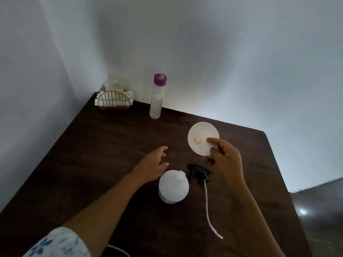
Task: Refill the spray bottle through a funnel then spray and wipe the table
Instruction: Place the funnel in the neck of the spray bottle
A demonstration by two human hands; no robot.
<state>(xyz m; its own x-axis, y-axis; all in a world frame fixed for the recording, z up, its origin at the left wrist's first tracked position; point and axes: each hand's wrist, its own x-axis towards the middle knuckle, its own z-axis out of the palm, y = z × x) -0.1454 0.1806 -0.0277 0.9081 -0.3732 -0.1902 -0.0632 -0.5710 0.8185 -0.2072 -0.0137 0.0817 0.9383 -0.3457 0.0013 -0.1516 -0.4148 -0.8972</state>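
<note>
A white spray bottle (173, 187) stands uncapped near the front middle of the dark brown table (96, 145). Its black trigger head (198, 172) lies just to the right, with the white dip tube (208, 210) trailing toward me. My right hand (225, 162) holds a white funnel (201, 136) by its rim, above the table and beyond the trigger head, its wide mouth facing me. My left hand (153, 164) hovers with fingers apart just left of and behind the bottle, holding nothing. A tall clear refill bottle with a purple cap (157, 97) stands at the back.
A wicker holder with white napkins (115, 100) sits in the back left corner against the wall. The table's right edge drops off to a floor at right. A white cord (118, 250) shows at the front edge.
</note>
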